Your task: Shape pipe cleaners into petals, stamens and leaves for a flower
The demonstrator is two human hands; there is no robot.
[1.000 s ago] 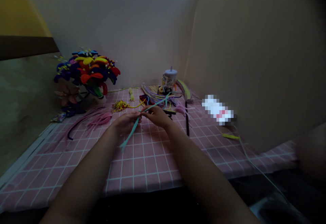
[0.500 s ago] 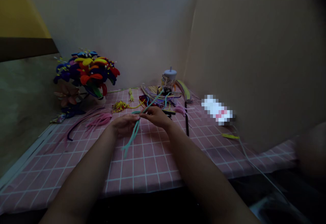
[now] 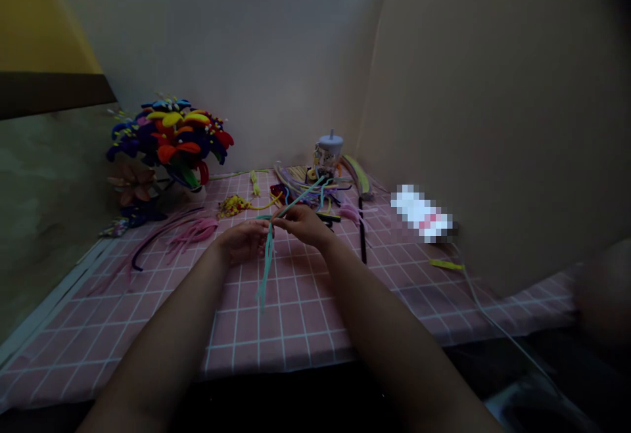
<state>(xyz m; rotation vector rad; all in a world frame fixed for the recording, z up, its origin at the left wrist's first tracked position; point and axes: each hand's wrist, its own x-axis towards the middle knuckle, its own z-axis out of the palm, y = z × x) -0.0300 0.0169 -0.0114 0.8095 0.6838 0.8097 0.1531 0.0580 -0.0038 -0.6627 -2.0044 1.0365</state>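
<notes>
Several mint-green pipe cleaners (image 3: 268, 259) meet between my two hands, above the pink checked cloth. My left hand (image 3: 246, 239) has its fingers curled and pinches them from the left. Against it, my right hand (image 3: 300, 224) pinches the same bundle with thumb and forefinger. Some ends hang down below the fingers, and one strand slants up and away to the right past my right hand. How the strands cross at the fingertips is too small to make out.
A bouquet of colourful fuzzy flowers (image 3: 177, 137) stands at the back left. Pink pipe cleaners (image 3: 194, 230) and yellow stamens (image 3: 234, 206) lie nearer. A lidded cup (image 3: 329, 150) stands behind bundled stems. On the right are a blurred-out phone (image 3: 421, 213), a yellow strip (image 3: 446, 264) and a cable (image 3: 478, 301).
The hanging ends of the green pipe cleaners have swung to the right and now point nearly straight down. Both hands keep their pinch in almost the same place.
</notes>
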